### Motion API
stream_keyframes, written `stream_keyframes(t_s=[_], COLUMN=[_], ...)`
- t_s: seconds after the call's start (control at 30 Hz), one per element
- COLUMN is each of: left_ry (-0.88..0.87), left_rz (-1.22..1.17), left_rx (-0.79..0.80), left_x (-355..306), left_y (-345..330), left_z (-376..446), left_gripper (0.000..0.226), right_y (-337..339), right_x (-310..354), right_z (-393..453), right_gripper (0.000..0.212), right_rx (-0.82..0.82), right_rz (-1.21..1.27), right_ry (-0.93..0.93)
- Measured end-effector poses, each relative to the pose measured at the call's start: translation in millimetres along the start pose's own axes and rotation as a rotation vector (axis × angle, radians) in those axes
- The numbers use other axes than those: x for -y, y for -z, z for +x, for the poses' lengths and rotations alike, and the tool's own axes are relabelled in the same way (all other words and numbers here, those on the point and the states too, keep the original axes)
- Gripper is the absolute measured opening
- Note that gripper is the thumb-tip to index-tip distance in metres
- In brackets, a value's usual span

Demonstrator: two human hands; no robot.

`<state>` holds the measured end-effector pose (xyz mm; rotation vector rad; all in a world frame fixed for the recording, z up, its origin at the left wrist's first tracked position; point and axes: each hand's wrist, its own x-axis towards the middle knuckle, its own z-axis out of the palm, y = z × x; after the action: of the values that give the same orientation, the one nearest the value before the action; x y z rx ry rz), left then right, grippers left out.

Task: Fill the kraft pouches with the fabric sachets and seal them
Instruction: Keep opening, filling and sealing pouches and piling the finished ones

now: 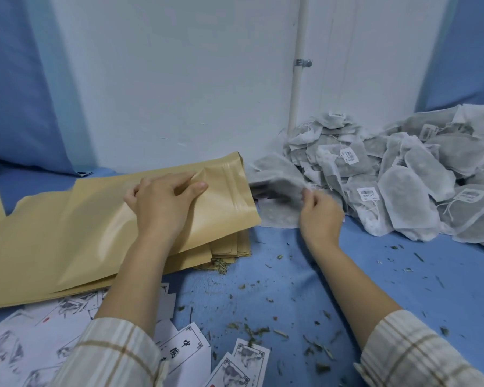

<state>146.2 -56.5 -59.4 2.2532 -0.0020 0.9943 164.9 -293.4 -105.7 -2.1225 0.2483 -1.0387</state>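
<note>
1. Blue cloth covers the surface (305,275), which meets a pale wall with a thin white pipe (298,79) in the corner.
2. To the left lies a stack of flat kraft pouches (67,233), smooth tan paper with a pressed zip strip near the mouth.
3. The left hand (162,202) rests on the top pouch (221,196), fingers curled at its mouth end, thumb and fingertips pinching the upper layer up.
4. To the right, against the wall, sits a large heap of fabric sachets (403,185): soft, grey-white, loosely woven bags with drawstrings and small barcode labels.
5. The right hand (319,213) pinches the edge of one sachet (280,185) just beside the pouch mouth.
6. Progress, as a judgement: early. No filled or sealed pouch is visible; most of the sachets remain unpacked.
7. Dried herb crumbs (249,331) speckle the cloth, and printed paper cards (179,350) lie scattered nearest the person.
</note>
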Motion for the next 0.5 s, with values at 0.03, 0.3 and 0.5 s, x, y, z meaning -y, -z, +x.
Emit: stream_keyframes(t_s=[0.03,0.3,0.5], left_ry=[0.004,0.01,0.025], left_rz=[0.004,-0.004,-0.026], left_rx=[-0.003,-0.004,0.054], left_x=[-0.2,-2.6,-2.6], left_y=[0.0,1.9,1.7], left_z=[-0.2,-1.1,-0.4], left_gripper=[0.025,0.025,0.026], right_y=[3.8,11.5,17.3], right_x=[0.0,24.0,29.2], right_z=[1.2,-2.8,7.0], right_gripper=[0.035,0.025,0.024], right_rx=[-0.026,0.221,0.14], right_rz=[0.122,1.03,1.503], right_ry=[-0.092,-0.458,-0.765])
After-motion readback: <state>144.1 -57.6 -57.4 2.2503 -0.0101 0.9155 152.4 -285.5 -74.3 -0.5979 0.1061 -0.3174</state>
